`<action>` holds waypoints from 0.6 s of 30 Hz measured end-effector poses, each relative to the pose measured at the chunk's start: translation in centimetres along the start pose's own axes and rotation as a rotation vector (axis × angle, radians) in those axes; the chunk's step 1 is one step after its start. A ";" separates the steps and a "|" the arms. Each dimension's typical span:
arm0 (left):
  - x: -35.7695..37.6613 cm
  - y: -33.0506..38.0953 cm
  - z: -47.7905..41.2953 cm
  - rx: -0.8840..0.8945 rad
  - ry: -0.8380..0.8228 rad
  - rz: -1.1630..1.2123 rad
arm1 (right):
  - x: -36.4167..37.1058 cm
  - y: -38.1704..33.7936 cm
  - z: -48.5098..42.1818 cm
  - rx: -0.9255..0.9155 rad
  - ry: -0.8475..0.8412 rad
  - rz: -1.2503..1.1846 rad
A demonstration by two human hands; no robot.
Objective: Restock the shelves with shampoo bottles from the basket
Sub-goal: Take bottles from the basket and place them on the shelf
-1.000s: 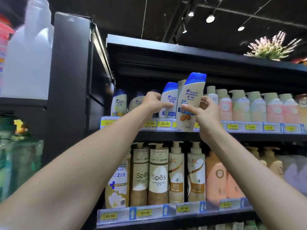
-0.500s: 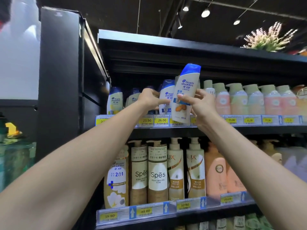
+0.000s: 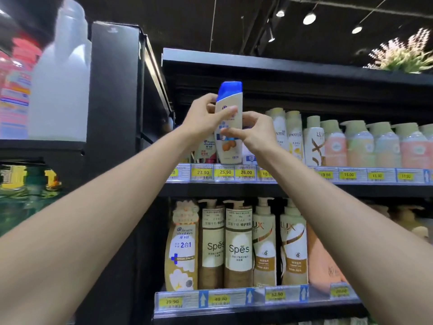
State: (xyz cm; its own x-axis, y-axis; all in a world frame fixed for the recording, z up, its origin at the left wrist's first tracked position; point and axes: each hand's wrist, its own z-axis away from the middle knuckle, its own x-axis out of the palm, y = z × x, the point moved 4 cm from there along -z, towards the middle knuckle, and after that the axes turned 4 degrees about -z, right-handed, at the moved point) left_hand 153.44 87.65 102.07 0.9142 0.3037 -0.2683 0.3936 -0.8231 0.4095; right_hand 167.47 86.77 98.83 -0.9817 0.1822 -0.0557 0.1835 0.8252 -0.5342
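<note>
Both hands hold one cream shampoo bottle [image 3: 230,127] at the front edge of the upper shelf [image 3: 304,186]. The bottle stands nearly upright, long axis vertical with a slight lean, blue cap pointing up, base just above the price tags [image 3: 225,172]. The left hand [image 3: 203,120] curls around its upper left side, thumb across the front. The right hand [image 3: 255,132] pinches its middle from the right. Another shampoo bottle [image 3: 207,146] stands just behind to the left, Pantene bottles [image 3: 288,134] to the right.
</note>
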 end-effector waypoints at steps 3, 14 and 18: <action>-0.5 -1.0 -0.3 -0.044 0.052 0.021 | 0.2 0.1 -0.4 -0.042 -0.006 0.111; 1.9 -4.4 -1.8 -0.285 0.018 -0.064 | -4.4 1.9 0.4 -0.042 0.215 0.177; 3.4 -5.7 -1.5 -0.318 -0.055 -0.072 | -5.3 2.7 0.9 -0.002 0.219 0.145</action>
State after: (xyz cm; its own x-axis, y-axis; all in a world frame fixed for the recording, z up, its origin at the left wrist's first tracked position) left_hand 154.43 94.11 100.10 0.8798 0.3218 -0.3498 0.4753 -0.6070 0.6370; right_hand 173.16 87.60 96.92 -0.9105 0.4101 0.0528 0.3217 0.7828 -0.5326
